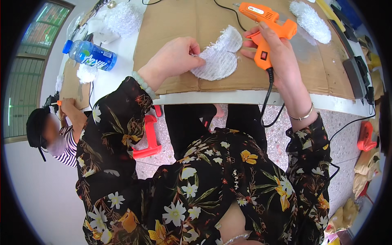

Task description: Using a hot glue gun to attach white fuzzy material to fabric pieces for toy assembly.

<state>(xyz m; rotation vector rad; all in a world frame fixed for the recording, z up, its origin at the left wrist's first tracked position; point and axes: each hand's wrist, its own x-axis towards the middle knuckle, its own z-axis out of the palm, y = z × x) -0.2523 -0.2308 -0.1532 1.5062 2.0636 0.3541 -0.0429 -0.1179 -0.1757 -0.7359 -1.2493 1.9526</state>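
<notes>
My left hand (pixel 179 56) pinches the left edge of a white fuzzy piece (pixel 215 66), fluffy along its rim and made of a larger rounded part with a smaller lobe (pixel 231 38) at its upper right. It lies on the brown cardboard (pixel 171 24). In my right hand (pixel 281 57) is an orange glue gun (pixel 265 18), my fingers wrapped round its handle. The gun's nozzle points to the upper left, above and apart from the white piece. A black cord hangs from the handle's bottom over the table edge.
Another white fuzzy piece (pixel 310 21) rests at the far right, with more white fluffy material (pixel 123 19) at the far left. A water bottle (pixel 90 55) lies on its side there. Beyond the left end, a co-worker (pixel 51 130) holds something orange. A red stool (pixel 148 141) stands below.
</notes>
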